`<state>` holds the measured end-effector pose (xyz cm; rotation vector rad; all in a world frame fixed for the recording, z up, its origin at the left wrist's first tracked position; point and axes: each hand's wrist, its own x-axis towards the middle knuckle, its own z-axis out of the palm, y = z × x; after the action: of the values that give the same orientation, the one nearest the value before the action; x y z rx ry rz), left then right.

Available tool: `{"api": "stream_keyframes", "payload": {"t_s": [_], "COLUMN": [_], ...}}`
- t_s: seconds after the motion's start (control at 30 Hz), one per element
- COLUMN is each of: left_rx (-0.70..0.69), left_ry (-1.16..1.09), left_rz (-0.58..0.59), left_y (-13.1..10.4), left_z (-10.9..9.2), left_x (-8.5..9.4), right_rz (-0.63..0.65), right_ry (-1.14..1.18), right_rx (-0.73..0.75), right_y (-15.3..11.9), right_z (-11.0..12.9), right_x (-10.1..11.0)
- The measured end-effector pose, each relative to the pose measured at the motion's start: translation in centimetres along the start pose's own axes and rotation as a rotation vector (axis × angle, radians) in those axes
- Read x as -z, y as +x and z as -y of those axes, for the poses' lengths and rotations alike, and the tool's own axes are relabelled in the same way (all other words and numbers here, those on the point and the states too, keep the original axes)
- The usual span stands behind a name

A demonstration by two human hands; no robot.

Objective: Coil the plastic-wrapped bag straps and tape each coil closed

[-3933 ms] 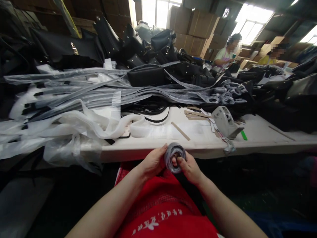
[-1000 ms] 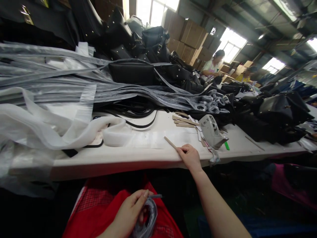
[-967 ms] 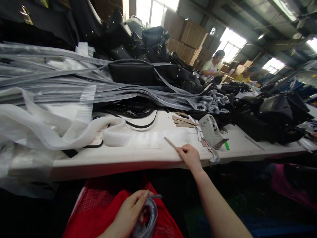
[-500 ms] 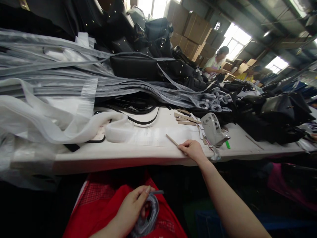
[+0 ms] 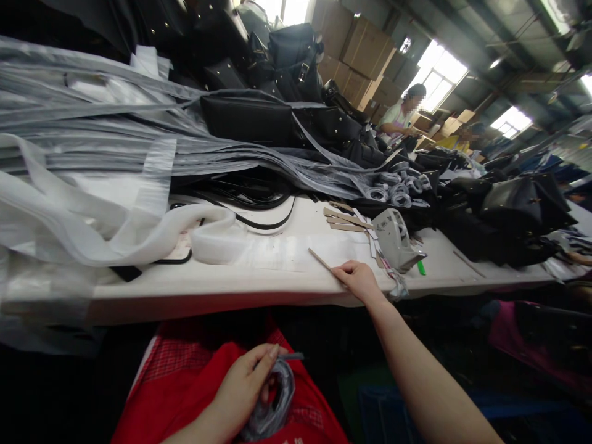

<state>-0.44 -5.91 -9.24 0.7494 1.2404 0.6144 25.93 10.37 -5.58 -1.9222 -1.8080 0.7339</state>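
Low over my red apron (image 5: pixel 185 376), my left hand (image 5: pixel 247 379) is closed on a coiled strap in clear plastic wrap (image 5: pixel 283 394). One end of the strap pokes out past my thumb. At the front edge of the white table (image 5: pixel 277 277), my right hand (image 5: pixel 356 279) pinches a thin brown cardboard strip (image 5: pixel 320 259) that points away to the left. A grey tape dispenser (image 5: pixel 395 240) stands just right of that hand. Beyond the hand lies a loose pile of similar cardboard strips (image 5: pixel 345 221).
Long plastic-wrapped straps (image 5: pixel 208 151) run across the table's left and back. White foam sheeting (image 5: pixel 139 240) lies curled at the left. Black bags (image 5: pixel 250 120) are heaped behind, with small wrapped coils (image 5: pixel 400 191) near the dispenser. Two people work farther back.
The view has shifted slightly, so the table sits a little further left and higher. Both hands keep the same grips, with hardly any movement.
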Motion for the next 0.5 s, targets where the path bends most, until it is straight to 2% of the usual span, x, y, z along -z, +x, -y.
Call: {"api": "stream_keyframes", "payload": {"t_s": [0.27, 0.37, 0.5], "left_rx": [0.006, -0.006, -0.029], "left_ry": [-0.001, -0.006, -0.007], "left_rz": [0.006, 0.010, 0.003], "left_y": [-0.3, -0.3, -0.3], "left_z": [-0.4, -0.3, -0.3], "left_x": [-0.1, 0.0, 0.0], "right_rz": [0.040, 0.027, -0.038], "right_ry": [-0.087, -0.209, -0.440], "right_rx": [0.022, 0.107, 0.200], "right_y": [0.3, 0.1, -0.1], "right_z": [0.1, 0.4, 0.9], "right_x": [0.8, 0.7, -0.6]}}
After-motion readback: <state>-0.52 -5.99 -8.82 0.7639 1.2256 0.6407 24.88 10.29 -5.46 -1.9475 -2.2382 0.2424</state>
